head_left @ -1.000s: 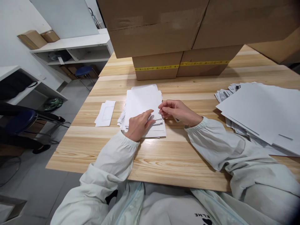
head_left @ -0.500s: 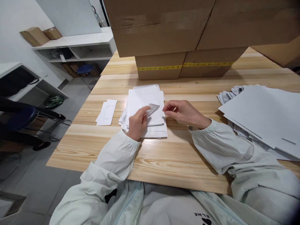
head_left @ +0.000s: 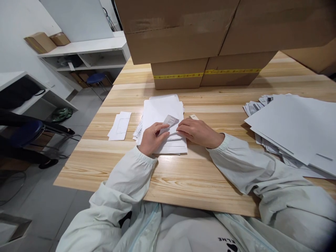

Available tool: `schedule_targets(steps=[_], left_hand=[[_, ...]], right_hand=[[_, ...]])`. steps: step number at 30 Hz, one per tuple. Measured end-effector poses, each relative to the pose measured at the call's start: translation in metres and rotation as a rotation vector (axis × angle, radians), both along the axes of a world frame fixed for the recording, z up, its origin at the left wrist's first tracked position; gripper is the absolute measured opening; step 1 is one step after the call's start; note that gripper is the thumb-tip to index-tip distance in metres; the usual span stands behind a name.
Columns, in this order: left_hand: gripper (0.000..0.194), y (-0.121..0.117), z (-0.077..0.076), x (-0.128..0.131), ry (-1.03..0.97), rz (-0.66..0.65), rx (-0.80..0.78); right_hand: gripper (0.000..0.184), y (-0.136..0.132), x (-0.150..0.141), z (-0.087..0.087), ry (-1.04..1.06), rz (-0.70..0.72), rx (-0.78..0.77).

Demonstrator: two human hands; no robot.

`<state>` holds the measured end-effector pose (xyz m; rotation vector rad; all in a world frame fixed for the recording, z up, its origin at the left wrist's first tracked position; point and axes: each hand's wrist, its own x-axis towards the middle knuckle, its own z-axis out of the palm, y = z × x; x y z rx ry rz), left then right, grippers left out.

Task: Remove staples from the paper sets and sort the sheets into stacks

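Observation:
My left hand (head_left: 152, 137) is over the stack of white paper sheets (head_left: 159, 108), its thumb and fingers closed on a small printed paper slip (head_left: 171, 120) whose top edge tilts up. Facing it, my right hand (head_left: 199, 132) has its fingers bent together at the right edge of the same slip; the fingertips' exact hold is partly hidden. Just behind the right knuckles shows a small pale yellow piece (head_left: 193, 117), mostly covered by the hand. Left of the stack lie a few small white paper slips (head_left: 119, 126) on the wooden table (head_left: 181, 178).
Large cardboard boxes (head_left: 181, 35) are stacked at the back of the table. A wide pile of larger white sheets (head_left: 296, 126) lies at the right. Beyond the left table edge are blue stools (head_left: 96, 77), white shelving (head_left: 99, 43) and part of a person's legs (head_left: 31, 159).
My right hand has moved left and down to the slip, its fingers coming together there. My left hand has shifted slightly left, and the pale yellow piece now shows behind my right hand.

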<state>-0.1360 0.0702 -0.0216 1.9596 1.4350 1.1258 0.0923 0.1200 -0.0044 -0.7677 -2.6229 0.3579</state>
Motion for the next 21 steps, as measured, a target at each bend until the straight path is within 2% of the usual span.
schedule_targets(steps=[2,5,8,13,15,17,19,21], left_hand=[[0.026,0.001,-0.001,0.000,-0.016,-0.017,-0.012],[0.014,0.001,-0.004,0.001,-0.038,0.002,-0.005],[0.012,0.001,-0.003,0.003,-0.138,0.107,-0.015],[0.020,0.004,0.001,0.002,-0.341,0.238,-0.163],[0.021,0.005,0.001,0.001,-0.359,0.250,-0.179],[0.018,0.003,0.001,0.002,-0.309,0.266,-0.098],[0.014,-0.001,0.001,0.005,-0.182,0.259,0.100],[0.015,-0.009,0.000,0.010,-0.019,0.191,0.326]], right_hand=[[0.032,-0.001,-0.003,0.000,0.002,-0.041,0.029],[0.031,-0.003,-0.008,-0.001,0.069,-0.090,0.050],[0.023,-0.003,-0.010,-0.001,0.268,-0.122,0.031],[0.014,-0.003,-0.008,0.002,0.512,-0.246,-0.077],[0.015,-0.003,-0.008,0.004,0.548,-0.270,-0.204],[0.019,-0.004,-0.009,0.006,0.587,-0.292,-0.398],[0.025,-0.005,-0.010,0.009,0.628,-0.319,-0.674],[0.037,-0.005,-0.012,0.012,0.652,-0.349,-0.969]])
